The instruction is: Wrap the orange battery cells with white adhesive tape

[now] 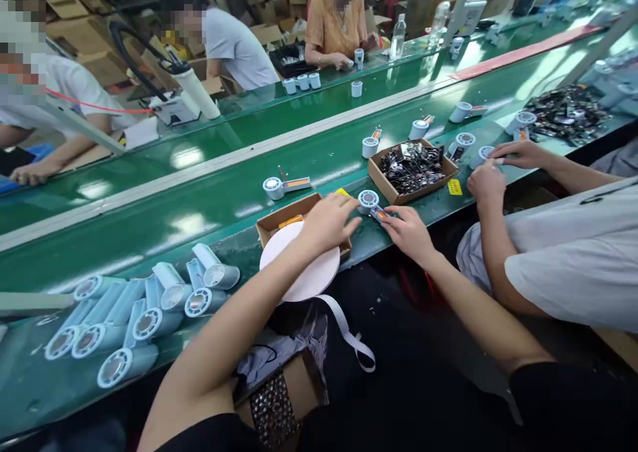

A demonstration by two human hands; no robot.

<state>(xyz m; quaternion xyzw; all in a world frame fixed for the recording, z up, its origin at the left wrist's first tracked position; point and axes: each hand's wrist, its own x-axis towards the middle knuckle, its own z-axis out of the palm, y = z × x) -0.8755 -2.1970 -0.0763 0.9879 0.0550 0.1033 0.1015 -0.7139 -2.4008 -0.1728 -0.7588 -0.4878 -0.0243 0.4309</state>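
Near the bench edge, my right hand grips the handle end of a light blue round-headed device, with an orange strip showing on the handle. My left hand is just left of the device's head, over a cardboard box; its fingers are apart and bent, with nothing visible between them. A white roll of tape leans against that box, partly behind my left forearm, its loose end hanging down. An orange item lies inside the box.
Light blue housings lie in a group at the left. A box of small dark parts sits right of my hands. A co-worker's hands are at the right. More devices stand along the green belt.
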